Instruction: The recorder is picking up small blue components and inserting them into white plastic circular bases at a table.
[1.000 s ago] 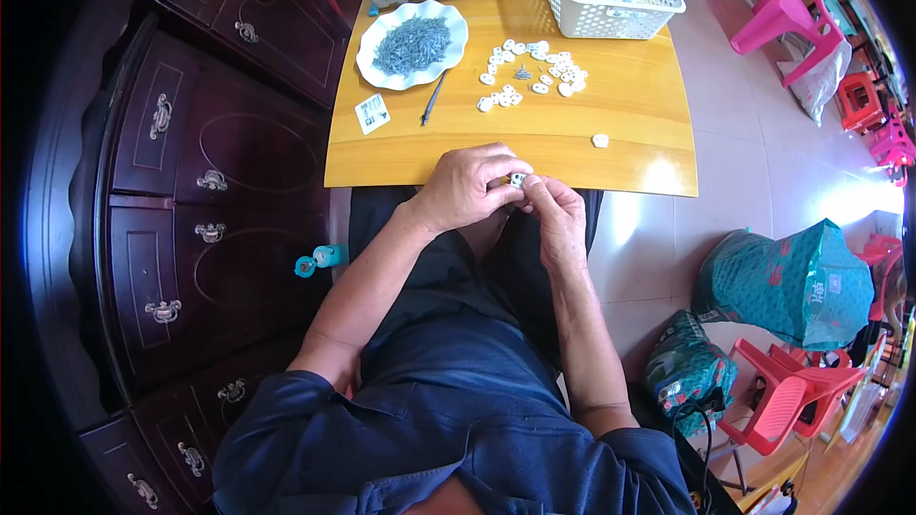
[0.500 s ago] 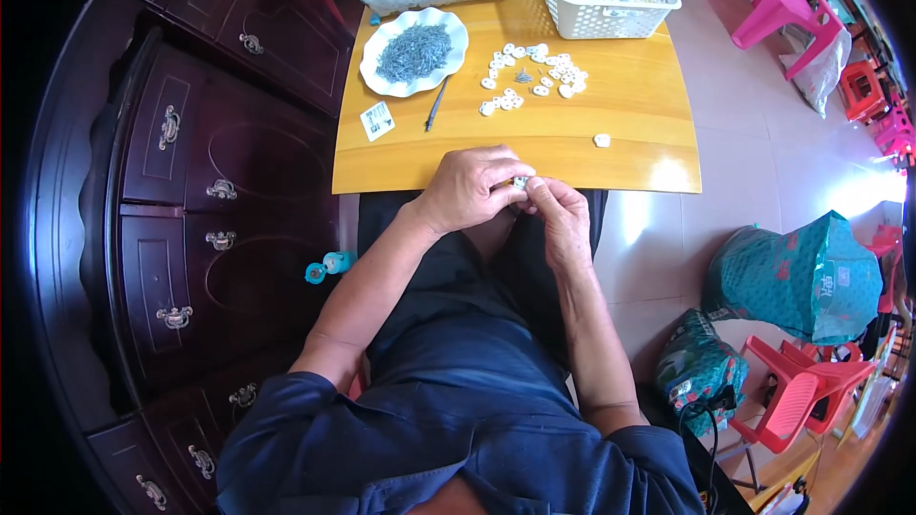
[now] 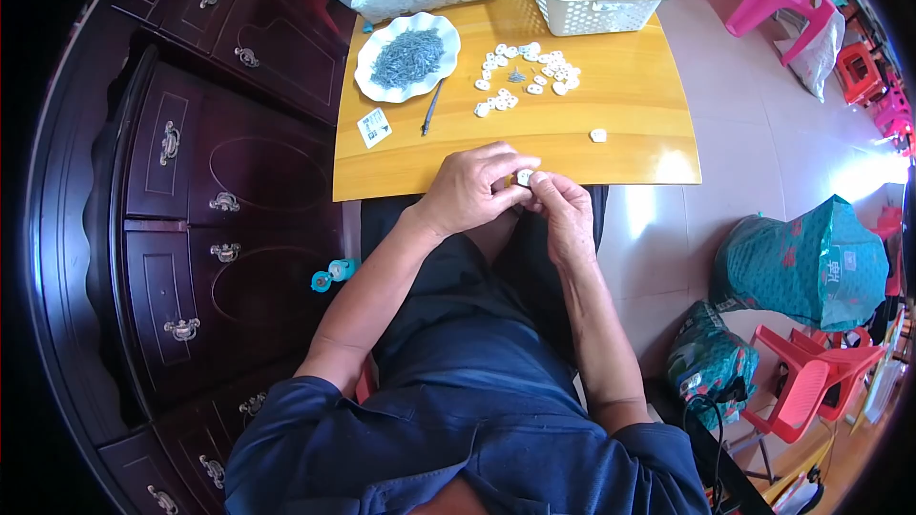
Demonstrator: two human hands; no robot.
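Observation:
Just over the table's near edge, my left hand (image 3: 473,186) and my right hand (image 3: 564,210) meet, both closed on one small white plastic piece (image 3: 524,177). It is pinched between thumbs and fingertips, partly covered by them. Beyond my hands, several similar white pieces with holes (image 3: 534,88) lie loosely on the wooden table (image 3: 630,76), around a little heap of screws (image 3: 516,75). One single white piece (image 3: 598,135) lies off to the right. A dark pen-like tool (image 3: 432,110) rests beside a scalloped white plate (image 3: 364,76) heaped with grey screws (image 3: 408,58).
At the table's far side stand a clear bin (image 3: 429,0) of white parts and a cream perforated basket (image 3: 620,17). A printed white card (image 3: 374,128) lies at left. Dark wooden cabinets (image 3: 248,172) flank the left; teal bags (image 3: 801,262) and a red chair (image 3: 811,381) are at right.
The small white piece has turned between my fingertips, and more of its white face shows. Both hands stay in nearly the same spot. The whole view has shifted and tilted slightly.

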